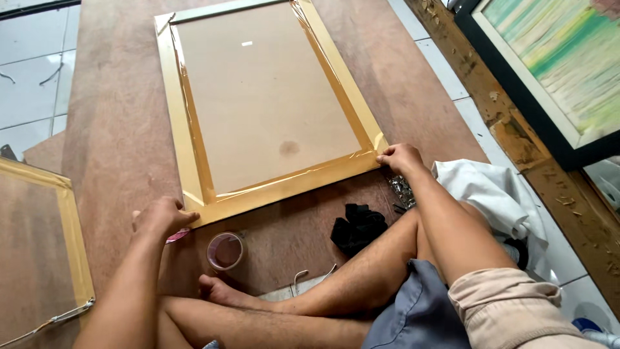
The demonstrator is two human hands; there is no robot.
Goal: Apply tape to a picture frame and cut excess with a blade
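Observation:
A picture frame (187,155) lies face down on a brown board (116,129), its hardboard back sealed to the gold moulding with glossy brown tape. My left hand (161,216) presses on the frame's near left corner, fingers curled over the edge. My right hand (400,157) grips the near right corner, fingertips on the tape. Neither hand holds a loose object.
A roll of clear tape (225,251) sits near my foot. A black cloth (358,227), a pile of small metal fittings (402,189) and a white cloth (491,194) lie by my right leg. Another taped frame (71,239) lies left; a framed painting (555,71) leans right.

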